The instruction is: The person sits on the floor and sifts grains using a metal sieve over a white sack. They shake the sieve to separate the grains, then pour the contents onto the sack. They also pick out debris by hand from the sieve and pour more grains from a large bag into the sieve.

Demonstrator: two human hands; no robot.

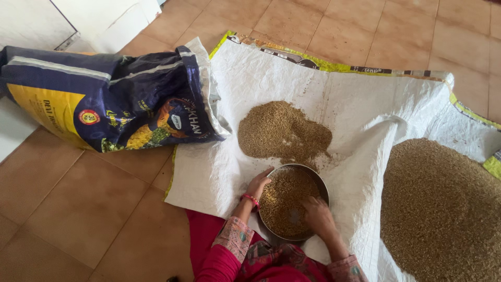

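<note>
The round metal pan (318, 183) of grain sits on the white woven sheet (271, 73), between a small grain heap (282, 130) and a big one (443, 209); a blue sack (104, 104) lies left. My left hand (259, 183) clasps its rim; my right hand (318, 216) rests loosely curled in the grain.

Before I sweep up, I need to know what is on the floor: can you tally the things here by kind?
Grain heaps on the sheet: 2, a small one and a big one
Round metal pan of grain: 1, left hand on its rim, right hand inside it
Blue and yellow sack: 1
White woven sheet: 1
Total: 5
</note>
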